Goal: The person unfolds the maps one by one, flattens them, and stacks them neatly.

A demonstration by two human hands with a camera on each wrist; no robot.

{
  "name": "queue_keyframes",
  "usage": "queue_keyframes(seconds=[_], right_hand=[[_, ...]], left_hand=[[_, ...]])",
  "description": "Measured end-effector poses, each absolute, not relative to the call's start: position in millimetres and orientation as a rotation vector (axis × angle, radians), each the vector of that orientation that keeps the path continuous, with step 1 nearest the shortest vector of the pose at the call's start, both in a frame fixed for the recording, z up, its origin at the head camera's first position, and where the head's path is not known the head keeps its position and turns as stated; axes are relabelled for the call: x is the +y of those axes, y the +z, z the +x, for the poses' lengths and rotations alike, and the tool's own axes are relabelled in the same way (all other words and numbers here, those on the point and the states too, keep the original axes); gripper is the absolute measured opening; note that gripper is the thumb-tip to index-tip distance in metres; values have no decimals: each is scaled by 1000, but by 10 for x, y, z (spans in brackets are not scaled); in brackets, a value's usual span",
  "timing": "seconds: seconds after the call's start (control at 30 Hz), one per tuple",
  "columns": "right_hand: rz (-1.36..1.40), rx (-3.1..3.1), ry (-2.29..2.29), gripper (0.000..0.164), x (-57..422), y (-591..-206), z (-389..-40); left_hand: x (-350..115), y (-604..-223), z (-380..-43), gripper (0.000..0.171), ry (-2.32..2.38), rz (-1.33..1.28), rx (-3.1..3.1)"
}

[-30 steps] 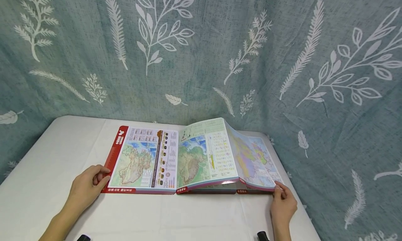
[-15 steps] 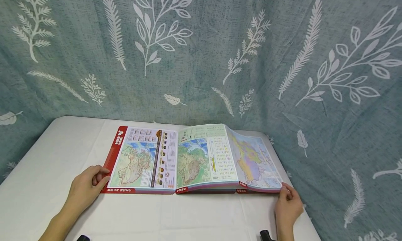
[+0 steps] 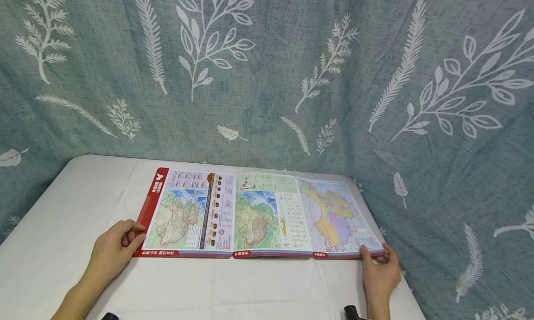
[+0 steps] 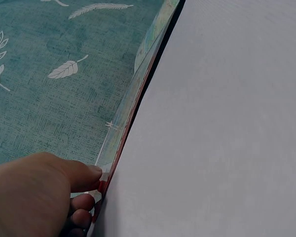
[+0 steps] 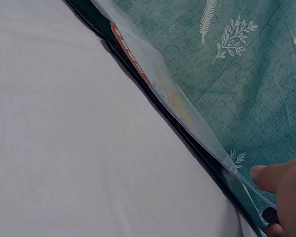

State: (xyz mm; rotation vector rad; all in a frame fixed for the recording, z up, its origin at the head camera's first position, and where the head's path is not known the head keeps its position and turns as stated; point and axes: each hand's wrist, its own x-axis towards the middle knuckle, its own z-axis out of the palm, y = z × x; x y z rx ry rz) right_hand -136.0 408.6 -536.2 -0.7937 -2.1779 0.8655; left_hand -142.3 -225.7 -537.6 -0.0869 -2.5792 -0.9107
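A fold-out map (image 3: 258,213) lies spread in three panels across the white table, with a red border on its left side and coloured maps printed on each panel. My left hand (image 3: 112,248) pinches its lower left corner; in the left wrist view the left thumb (image 4: 84,175) presses along the red edge while the other fingers curl below. At the opposite end, my right hand (image 3: 380,273) holds the lower right corner between thumb and fingers. The right wrist view shows the map's front edge (image 5: 175,101) from low down, layered and slightly raised, with my right hand (image 5: 291,192) at its end.
The white tablecloth (image 3: 258,287) extends in front of the map and to its left. Behind hangs a blue-green curtain (image 3: 258,79) with white leaf prints, which also borders the table's right side. Black objects (image 3: 110,316) show at the bottom edge.
The raised middle and right panels have come down and now lie nearly flat. My right hand has moved slightly right with the map's corner; my left hand has stayed in place.
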Motion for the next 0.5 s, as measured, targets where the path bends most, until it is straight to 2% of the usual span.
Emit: queue_keyframes(seconds=[0.27, 0.5], right_hand=[[-744, -2276, 881, 75, 4106, -5361, -1363], [-707, -2310, 822, 71, 4114, -5369, -1369]], left_hand=[[-2265, -5363, -1423, 25, -909, -81, -2587], [-2273, -5351, -1428, 24, -902, -92, -2569]])
